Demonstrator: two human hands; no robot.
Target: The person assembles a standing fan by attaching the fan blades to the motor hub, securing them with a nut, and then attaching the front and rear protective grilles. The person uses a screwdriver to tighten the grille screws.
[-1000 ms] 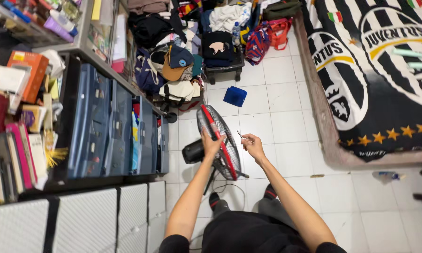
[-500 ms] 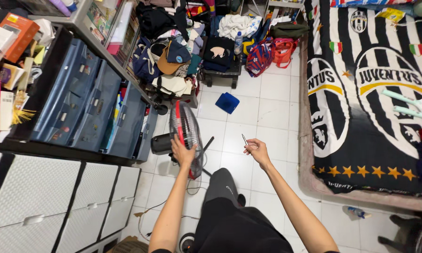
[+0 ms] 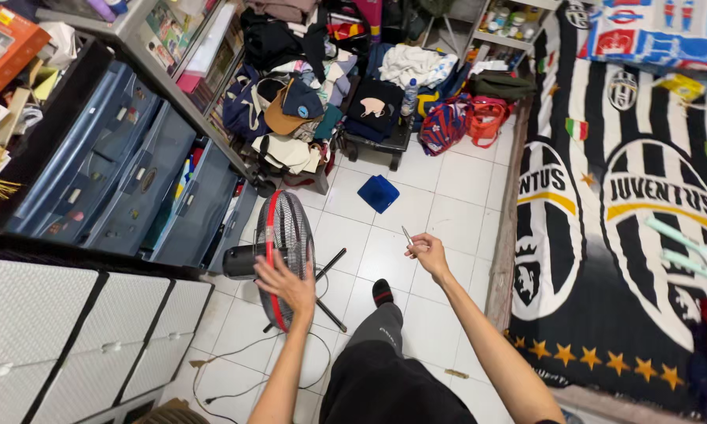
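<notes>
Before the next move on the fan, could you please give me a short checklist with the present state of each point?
1. Left hand steadies the round black wire fan guard with the red rim: ok, the palm lies on its front.
2. Right hand holds the thin metal tool: ok, pinched in the fingers, clear of the fan.
3. Fan stands firm on its black stand legs: cannot tell, it looks tilted.
4. Black power cord clear of the feet: not ok, it loops on the white tiled floor beside the leg.
5. Fan unplugged: cannot tell, the plug is out of sight.
</notes>
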